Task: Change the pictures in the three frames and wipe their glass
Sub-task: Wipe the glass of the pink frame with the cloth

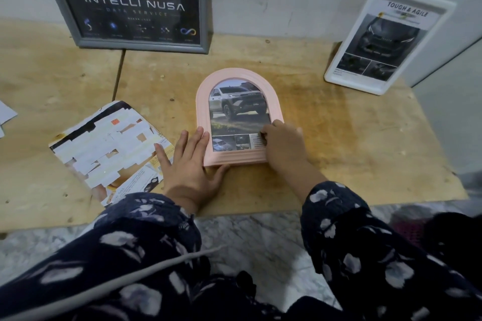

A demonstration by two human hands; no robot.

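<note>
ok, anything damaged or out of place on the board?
The printed sheet left of the pink arched frame looks damaged: its surface is torn away in patches, leaving white and brown gaps. It also lies askew to the board edge. The grey frame and white frame lean against the wall, intact.

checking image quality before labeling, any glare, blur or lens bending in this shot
Head view: a soft bright patch falls on the wooden board right of the pink frame, with no strong glare on its glass; the wide lens tilts the gray frame and white frame outward; the right hand looks slightly smeared; the bottom sleeves and the far right edge are blurry.
</note>
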